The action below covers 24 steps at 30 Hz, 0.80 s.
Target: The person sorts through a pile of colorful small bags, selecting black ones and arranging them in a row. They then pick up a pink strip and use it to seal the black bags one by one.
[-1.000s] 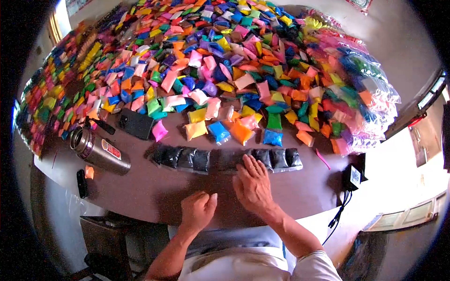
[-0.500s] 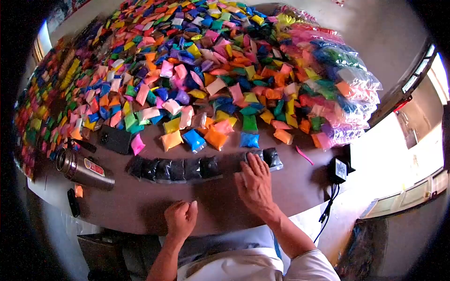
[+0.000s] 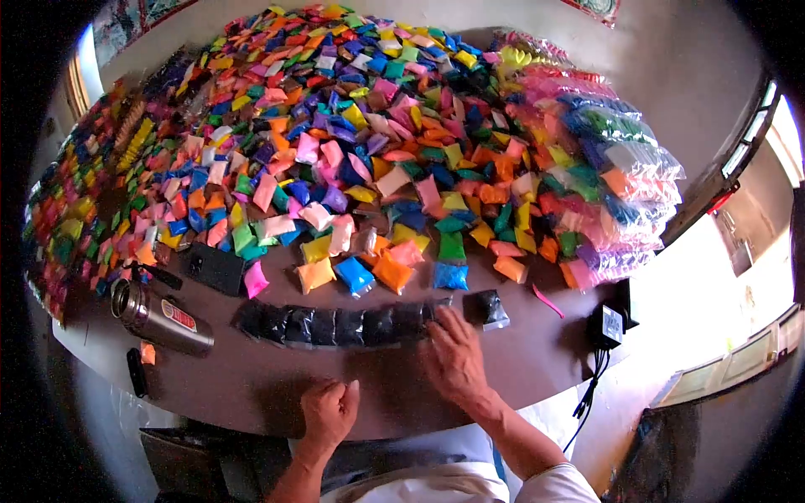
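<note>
A row of several black packets [image 3: 335, 327] lies across the brown table, in front of the coloured heap. My right hand [image 3: 454, 356] is palm down at the right end of this row, fingers extended over a packet that they partly cover. One separate black packet [image 3: 492, 310] lies just to the right of that hand. My left hand [image 3: 329, 411] rests near the table's front edge as a loose fist with the thumb up, and nothing shows in it.
A large heap of coloured packets [image 3: 335, 159] fills the back. Stacked clear bags [image 3: 637, 201] stand at the right. A steel flask [image 3: 163, 317] and black phone [image 3: 215, 268] are at left, a black box with cables [image 3: 610, 327] at right. A pink strip [image 3: 547, 302] lies nearby.
My right hand has slid a black packet left against the row, leaving a gap before the last packet. My left hand stays a fist. The view has shifted slightly.
</note>
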Motion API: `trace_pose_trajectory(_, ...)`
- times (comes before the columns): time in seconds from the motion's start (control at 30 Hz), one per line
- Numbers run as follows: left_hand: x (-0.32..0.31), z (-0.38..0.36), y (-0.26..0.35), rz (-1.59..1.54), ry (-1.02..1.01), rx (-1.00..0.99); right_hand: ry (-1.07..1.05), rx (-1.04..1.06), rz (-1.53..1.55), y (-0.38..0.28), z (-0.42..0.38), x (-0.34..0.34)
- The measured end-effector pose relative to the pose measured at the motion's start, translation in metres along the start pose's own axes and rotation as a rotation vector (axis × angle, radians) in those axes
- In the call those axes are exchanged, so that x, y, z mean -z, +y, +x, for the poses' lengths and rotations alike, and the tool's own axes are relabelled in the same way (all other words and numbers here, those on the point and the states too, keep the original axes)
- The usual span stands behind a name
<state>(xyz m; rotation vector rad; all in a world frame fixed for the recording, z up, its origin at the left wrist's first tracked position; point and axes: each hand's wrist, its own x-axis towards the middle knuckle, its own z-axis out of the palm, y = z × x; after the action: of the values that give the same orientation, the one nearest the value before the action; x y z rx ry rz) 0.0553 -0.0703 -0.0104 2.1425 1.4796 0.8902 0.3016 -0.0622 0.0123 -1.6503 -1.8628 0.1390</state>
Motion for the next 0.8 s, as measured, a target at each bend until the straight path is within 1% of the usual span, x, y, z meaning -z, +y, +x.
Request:
trace_pose_trajectory(0.03,0.001,0.001,0.002,-0.008,-0.001,-0.013,0.091,0.020,-0.064,-0.008,0.008,0.018)
trace_pose_trajectory(0.07,0.001,0.001,0.002,-0.014,-0.004,-0.024,0.092,0.029,-0.059,0.000,0.009,0.022)
trace_pose_trajectory(0.13,-0.003,-0.001,-0.003,-0.031,0.007,-0.016,0.154,-0.075,-0.152,0.022,0.010,0.030)
trace_pose_trajectory(0.2,-0.004,0.001,-0.001,-0.017,-0.048,-0.020,0.196,-0.170,-0.195,0.037,0.005,0.032)
trace_pose_trajectory(0.23,0.003,0.007,0.010,-0.022,-0.067,-0.017,0.214,-0.189,-0.203,0.049,0.002,0.028)
trace_pose_trajectory(0.27,0.001,0.008,0.012,-0.012,-0.055,-0.009,0.211,-0.176,-0.191,0.055,-0.002,0.026)
trace_pose_trajectory(0.33,-0.007,0.011,0.013,-0.019,-0.139,-0.034,0.172,-0.249,-0.161,0.056,-0.005,0.024)
trace_pose_trajectory(0.37,-0.012,0.013,0.016,-0.051,-0.118,-0.095,0.201,-0.234,-0.196,0.058,-0.008,0.018)
trace_pose_trajectory(0.4,-0.016,0.016,0.021,-0.046,-0.111,-0.088,0.197,-0.225,-0.191,0.058,-0.009,0.014)
trace_pose_trajectory(0.47,-0.025,0.024,0.032,-0.055,-0.228,-0.227,0.201,-0.257,-0.215,0.056,-0.010,0.010)
trace_pose_trajectory(0.5,-0.033,0.026,0.034,-0.055,-0.223,-0.219,0.196,-0.250,-0.213,0.053,-0.010,0.011)
trace_pose_trajectory(0.57,-0.050,0.032,0.031,-0.153,-0.214,-0.424,0.170,-0.262,-0.192,0.047,-0.007,0.012)
trace_pose_trajectory(0.6,-0.051,0.035,0.032,-0.151,-0.207,-0.416,0.164,-0.253,-0.189,0.048,-0.007,0.011)
trace_pose_trajectory(0.67,-0.052,0.041,0.031,-0.183,-0.228,-0.527,0.161,-0.270,-0.193,0.054,-0.010,0.010)
trace_pose_trajectory(0.7,-0.052,0.043,0.029,-0.184,-0.223,-0.521,0.196,-0.243,-0.234,0.052,-0.008,0.011)
trace_pose_trajectory(0.73,-0.052,0.046,0.026,-0.160,-0.297,-0.589,0.191,-0.237,-0.235,0.054,-0.008,0.010)
trace_pose_trajectory(0.77,-0.052,0.048,0.023,-0.136,-0.371,-0.657,0.235,-0.212,-0.243,0.056,-0.007,0.008)
trace_pose_trajectory(0.8,-0.053,0.049,0.020,-0.139,-0.366,-0.650,0.277,-0.187,-0.252,0.053,-0.002,0.008)
